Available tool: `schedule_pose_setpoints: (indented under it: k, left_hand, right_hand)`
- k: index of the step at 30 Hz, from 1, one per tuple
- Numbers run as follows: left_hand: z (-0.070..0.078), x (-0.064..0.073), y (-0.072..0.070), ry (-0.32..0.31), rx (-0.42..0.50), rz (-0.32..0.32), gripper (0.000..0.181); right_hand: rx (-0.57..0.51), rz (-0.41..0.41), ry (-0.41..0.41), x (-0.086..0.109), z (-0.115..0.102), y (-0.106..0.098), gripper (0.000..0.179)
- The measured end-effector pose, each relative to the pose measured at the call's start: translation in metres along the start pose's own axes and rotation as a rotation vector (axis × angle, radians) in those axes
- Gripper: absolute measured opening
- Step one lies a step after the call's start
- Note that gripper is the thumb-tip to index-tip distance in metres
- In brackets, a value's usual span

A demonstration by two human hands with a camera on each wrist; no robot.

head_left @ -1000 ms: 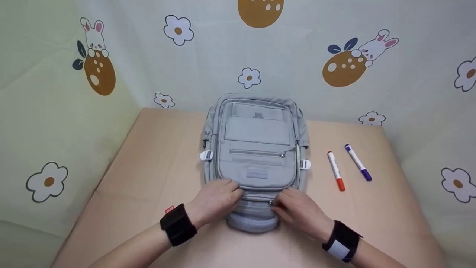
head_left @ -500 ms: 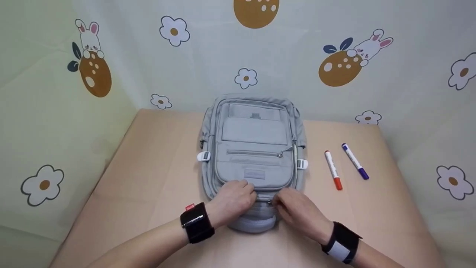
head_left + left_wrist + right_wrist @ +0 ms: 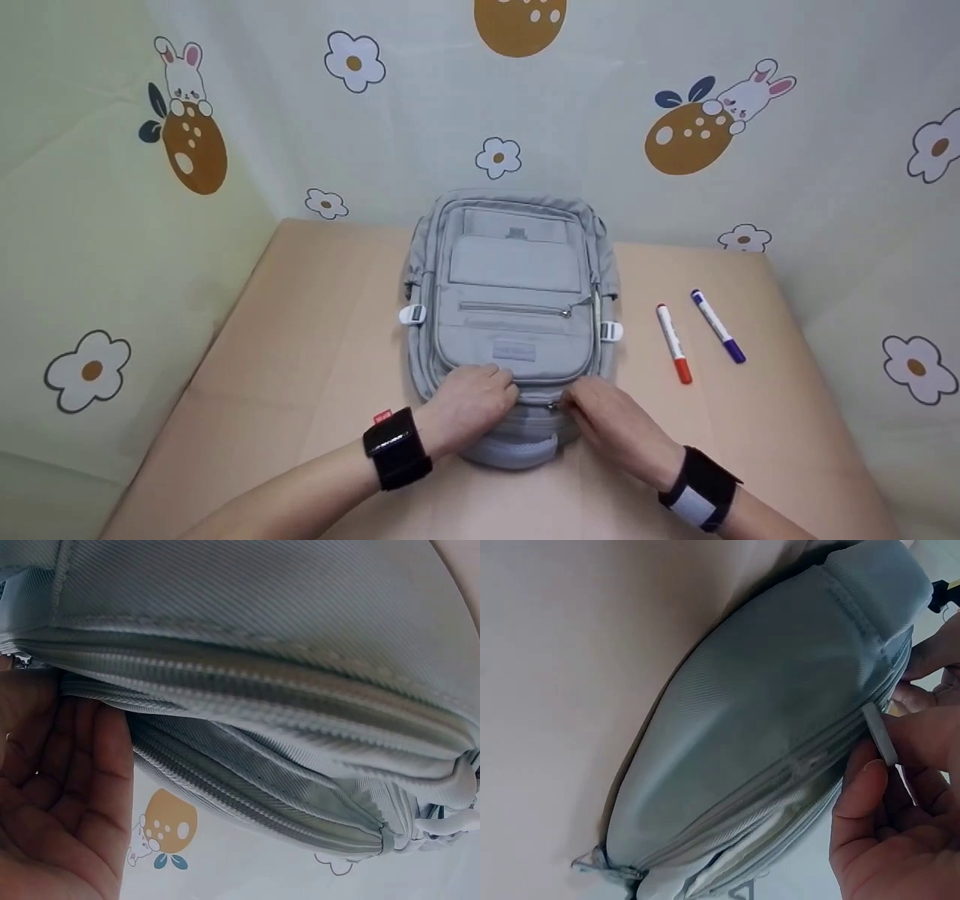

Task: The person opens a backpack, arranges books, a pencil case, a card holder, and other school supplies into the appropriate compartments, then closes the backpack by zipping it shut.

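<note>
A grey backpack point(image 3: 517, 262) lies on the table, its padded carry handle point(image 3: 514, 454) toward me. My left hand point(image 3: 469, 405) grips the fabric edge beside the zipper at the bag's near end. In the left wrist view its fingers point(image 3: 109, 765) curl up against that edge, and the zipper track point(image 3: 247, 679) runs off to the right. My right hand point(image 3: 619, 427) pinches a metal zipper pull point(image 3: 880, 733) between thumb and fingers, at the bag's near right. A gap shows between the zipper tracks in the right wrist view. The left fingertips are partly hidden by the fabric.
To the right of the bag lie a red-capped marker point(image 3: 674, 343) and a purple-capped marker point(image 3: 718, 326). White side buckles point(image 3: 412, 315) stick out at the bag's edges. A patterned curtain point(image 3: 420, 112) rises behind the tan tabletop point(image 3: 315, 300) and along its sides.
My left hand has moved right along the bag's near edge. My right hand has slid slightly right with the zipper pull. The markers stay where they were.
</note>
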State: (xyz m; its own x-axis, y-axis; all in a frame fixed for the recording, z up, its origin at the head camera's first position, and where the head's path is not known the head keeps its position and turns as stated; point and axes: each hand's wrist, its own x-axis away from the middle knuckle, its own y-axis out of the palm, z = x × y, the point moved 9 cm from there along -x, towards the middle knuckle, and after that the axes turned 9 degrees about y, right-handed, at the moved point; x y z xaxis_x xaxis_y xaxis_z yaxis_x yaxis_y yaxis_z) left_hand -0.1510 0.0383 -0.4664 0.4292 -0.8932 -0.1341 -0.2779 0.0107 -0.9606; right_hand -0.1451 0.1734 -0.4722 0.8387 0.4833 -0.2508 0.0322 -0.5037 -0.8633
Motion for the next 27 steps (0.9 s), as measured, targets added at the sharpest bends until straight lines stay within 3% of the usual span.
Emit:
schedule_pose_setpoints:
  k: [7, 12, 19, 27]
  left_hand:
    - [-0.001, 0.001, -0.002, 0.002, 0.008, 0.042, 0.006]
    - [-0.001, 0.002, -0.003, 0.001, 0.004, 0.058, 0.006]
    - [-0.002, 0.001, -0.004, -0.012, 0.027, 0.041, 0.008]
    - [-0.002, -0.001, -0.005, -0.021, 0.048, 0.057, 0.006]
  right_hand:
    - [0.139, 0.079, 0.024, 0.008, 0.020, -0.019, 0.022]
    - [0.193, 0.085, 0.068, 0.011, 0.028, -0.023, 0.021]
    - [0.154, 0.086, 0.124, 0.010, 0.031, -0.023, 0.023]
    - [0.141, 0.103, 0.115, 0.009, 0.032, -0.018, 0.018]
